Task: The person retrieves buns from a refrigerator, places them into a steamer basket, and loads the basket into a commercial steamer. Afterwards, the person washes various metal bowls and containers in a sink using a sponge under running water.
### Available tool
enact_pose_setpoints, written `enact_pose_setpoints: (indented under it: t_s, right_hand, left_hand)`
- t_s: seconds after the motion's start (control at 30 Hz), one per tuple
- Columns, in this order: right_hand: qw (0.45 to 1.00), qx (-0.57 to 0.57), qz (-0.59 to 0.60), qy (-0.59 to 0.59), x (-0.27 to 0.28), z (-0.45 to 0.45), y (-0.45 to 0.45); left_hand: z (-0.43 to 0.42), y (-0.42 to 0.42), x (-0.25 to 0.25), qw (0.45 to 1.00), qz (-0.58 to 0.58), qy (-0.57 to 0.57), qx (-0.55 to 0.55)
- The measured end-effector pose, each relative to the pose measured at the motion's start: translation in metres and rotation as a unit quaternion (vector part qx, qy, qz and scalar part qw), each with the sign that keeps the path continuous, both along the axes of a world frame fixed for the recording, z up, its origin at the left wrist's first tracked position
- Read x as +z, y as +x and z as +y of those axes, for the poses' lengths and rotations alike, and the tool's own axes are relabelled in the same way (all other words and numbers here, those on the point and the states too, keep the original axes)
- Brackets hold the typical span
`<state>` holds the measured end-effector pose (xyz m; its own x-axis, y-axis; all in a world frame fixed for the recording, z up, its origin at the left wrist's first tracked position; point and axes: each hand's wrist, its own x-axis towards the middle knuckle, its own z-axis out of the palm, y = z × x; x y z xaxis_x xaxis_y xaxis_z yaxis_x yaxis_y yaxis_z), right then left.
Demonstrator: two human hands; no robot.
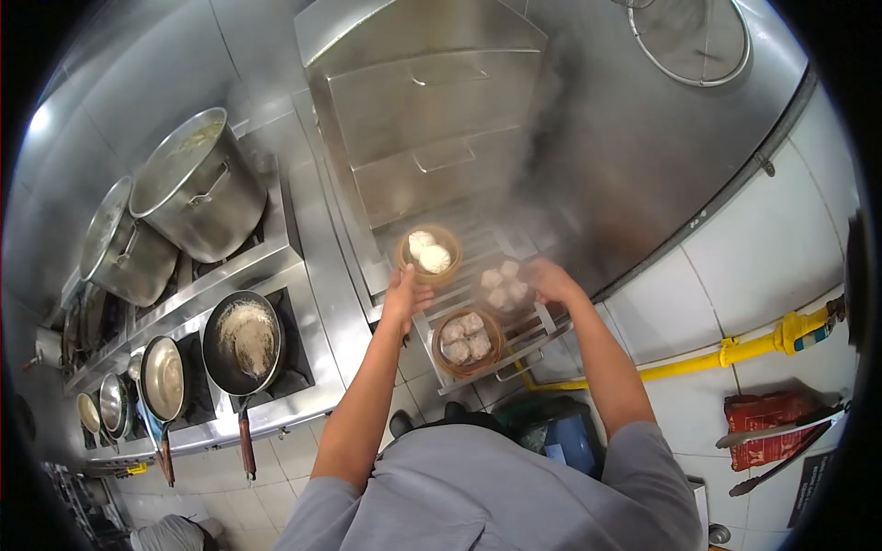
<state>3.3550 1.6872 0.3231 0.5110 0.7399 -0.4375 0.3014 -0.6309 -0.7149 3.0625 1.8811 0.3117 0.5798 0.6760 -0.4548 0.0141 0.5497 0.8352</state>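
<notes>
Three round baskets stand on the pulled-out slatted drawer [540, 323] of a steel steamer. The upper left basket [404, 254] holds white buns [434, 258]; my left hand [404, 298] is at its lower edge, fingers spread. On the right, dumplings [503, 285] sit in a basket blurred by steam, and my right hand [549, 281] is at its right side, fingers curled against the rim. Nearest my body is a basket [439, 356] with several pale dumplings [466, 338], which neither hand touches.
Two large pots [207, 197] stand on the stove at the left, with several pans [246, 344] in front. Closed steamer drawers [432, 92] rise behind. A yellow pipe [680, 367] and tongs [790, 430] are at the right. Another person [175, 534] is at the lower left.
</notes>
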Motion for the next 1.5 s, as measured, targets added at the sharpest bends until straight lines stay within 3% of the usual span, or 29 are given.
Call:
enact_pose_setpoints:
  t_s: [0.07,0.13,0.2,0.27,0.33,0.4,0.47,0.53,0.6,0.7,0.77,0.83,1.0,1.5]
  right_hand:
    - [1.000,-0.009,0.010,0.017,0.005,-0.002,-0.003]
    - [0.999,-0.021,0.023,0.034,0.011,-0.010,-0.006]
    - [0.971,-0.101,0.131,0.172,0.020,-0.032,-0.012]
    - [0.962,-0.059,-0.015,0.267,0.034,-0.065,-0.025]
    - [0.965,-0.070,0.080,0.240,0.059,-0.109,-0.043]
    - [0.990,-0.028,0.136,0.020,0.050,-0.157,-0.056]
    - [0.972,-0.008,0.229,-0.057,0.041,-0.168,-0.098]
    - [0.958,-0.029,0.284,-0.017,0.009,-0.165,-0.141]
    - [0.913,-0.117,0.379,0.098,-0.013,-0.149,-0.172]
    - [0.892,-0.200,0.380,0.137,-0.024,-0.137,-0.189]
    - [0.888,-0.208,0.382,0.147,-0.025,-0.133,-0.193]
    - [0.885,-0.215,0.384,0.154,-0.027,-0.127,-0.193]
    - [0.877,-0.227,0.352,0.235,-0.034,-0.071,-0.173]
    - [0.901,-0.155,0.301,0.272,-0.039,0.193,-0.095]
  left_hand:
    - [-0.001,0.007,-0.010,1.000,-0.018,0.010,-0.004]
    - [-0.007,0.010,-0.020,0.990,-0.081,0.108,0.028]
    - [-0.014,0.004,-0.020,0.985,-0.072,0.153,0.031]
    - [-0.020,-0.008,-0.016,0.977,-0.065,0.199,0.040]
    - [-0.021,-0.033,-0.017,0.977,0.022,0.194,-0.084]
    - [-0.025,-0.051,-0.030,0.977,0.023,0.186,-0.103]
    - [-0.030,-0.064,-0.036,0.975,0.026,0.177,-0.129]
    - [-0.038,-0.071,-0.029,0.969,0.052,0.152,-0.190]
    - [-0.042,-0.073,-0.018,0.961,0.084,0.149,-0.218]
    - [-0.042,-0.079,-0.022,0.967,0.057,0.154,-0.197]
    - [-0.040,-0.081,-0.032,0.991,0.014,0.101,-0.089]
    - [-0.034,-0.086,-0.041,0.993,0.007,0.092,-0.072]
    - [-0.036,-0.088,-0.038,0.996,-0.022,0.090,0.007]
    - [-0.042,-0.148,-0.035,0.978,-0.012,0.150,0.146]
